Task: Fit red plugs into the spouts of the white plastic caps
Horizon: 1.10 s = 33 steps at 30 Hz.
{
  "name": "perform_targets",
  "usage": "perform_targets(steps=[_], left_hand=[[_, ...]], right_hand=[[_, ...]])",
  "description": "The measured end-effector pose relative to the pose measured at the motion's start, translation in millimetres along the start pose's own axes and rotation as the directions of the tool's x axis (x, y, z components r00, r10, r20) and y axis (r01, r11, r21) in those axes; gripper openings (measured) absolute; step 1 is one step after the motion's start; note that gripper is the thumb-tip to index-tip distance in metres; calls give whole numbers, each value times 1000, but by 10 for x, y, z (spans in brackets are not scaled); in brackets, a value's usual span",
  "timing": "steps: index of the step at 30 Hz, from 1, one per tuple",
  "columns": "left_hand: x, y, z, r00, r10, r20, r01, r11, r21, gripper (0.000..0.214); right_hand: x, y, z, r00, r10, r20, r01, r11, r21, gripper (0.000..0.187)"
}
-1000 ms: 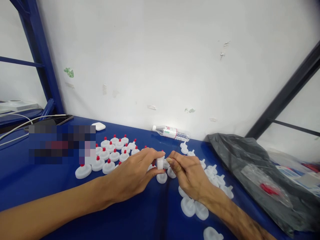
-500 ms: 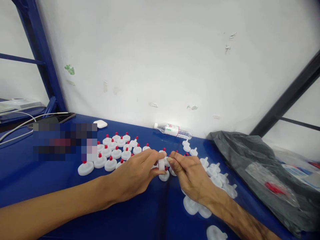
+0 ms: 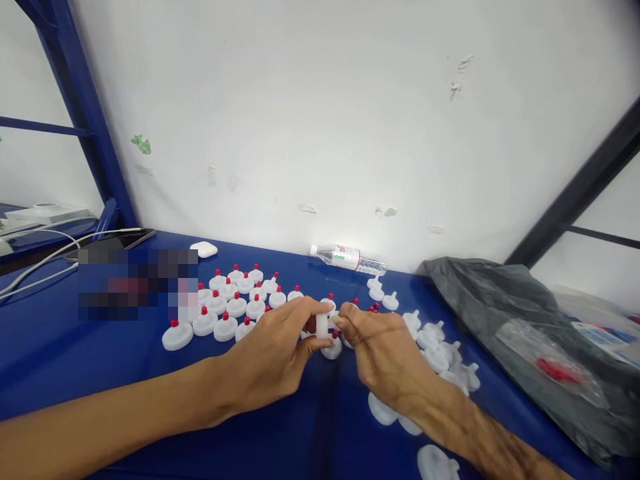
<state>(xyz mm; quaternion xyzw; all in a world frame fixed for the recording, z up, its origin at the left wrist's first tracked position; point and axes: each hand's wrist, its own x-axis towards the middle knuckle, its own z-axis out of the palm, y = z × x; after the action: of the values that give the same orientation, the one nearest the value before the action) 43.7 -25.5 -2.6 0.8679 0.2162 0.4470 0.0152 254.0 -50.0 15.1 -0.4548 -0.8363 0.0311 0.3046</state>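
A white cap (image 3: 322, 325) is being held up above the worktop (image 3: 280, 440), in the middle between the two hands. It is being kept on edge, so that its rim is being seen from the side and its round face is being turned sideways; its axis is being laid across, roughly level, from the left hand (image 3: 273, 340) towards the right hand (image 3: 385, 343). The nozzle is being hidden, so its exact direction cannot be told. By the left hand the cap is being pinched at the rim, the fingers being set above and the thumb below, with only a narrow opening filled by the cap. The right hand is being held close against the cap's right side, its fingers curled and its fingertips drawn together; what is being gripped there, if anything, cannot be told. Beyond and to the left, red-tipped caps (image 3: 216, 304) are being borne upright on the worktop, though one near the back is being tilted. Loose red tips (image 3: 375, 307) are being partly hidden behind the right hand. Around the right forearm, bare caps (image 3: 383, 409) are being seen with nozzles turned various ways. Farther back, a bottle (image 3: 346, 257) is being supported on its side, its lid pointed left.
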Motion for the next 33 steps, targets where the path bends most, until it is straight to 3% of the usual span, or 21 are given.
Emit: perform_targets(steps=[5, 12, 16, 19, 22, 26, 33], left_hand=[[10, 51, -24, 997, -71, 3, 71, 996, -53, 21], [81, 115, -82, 984, -150, 94, 162, 976, -143, 22], [127, 124, -74, 990, -107, 95, 116, 988, -100, 18], [146, 122, -72, 989, -37, 142, 42, 999, -33, 8], [151, 137, -86, 981, -38, 190, 40, 999, -7, 6], [148, 173, -102, 988, 2, 153, -1, 1000, -3, 17], [114, 220, -72, 972, -117, 203, 108, 992, 58, 13]], right_hand=[[5, -50, -1, 996, -73, -48, 71, 996, -49, 21], [25, -81, -120, 992, -116, -47, 112, 991, -77, 27], [43, -95, -181, 985, -154, -78, 145, 984, -105, 33], [55, -84, -152, 989, -145, -35, 138, 979, -152, 34], [60, -72, -118, 990, -141, -13, 136, 974, -183, 34], [45, -77, -132, 985, -171, -7, 167, 968, -189, 34], [43, -56, -154, 982, -157, 101, 170, 976, -135, 35]])
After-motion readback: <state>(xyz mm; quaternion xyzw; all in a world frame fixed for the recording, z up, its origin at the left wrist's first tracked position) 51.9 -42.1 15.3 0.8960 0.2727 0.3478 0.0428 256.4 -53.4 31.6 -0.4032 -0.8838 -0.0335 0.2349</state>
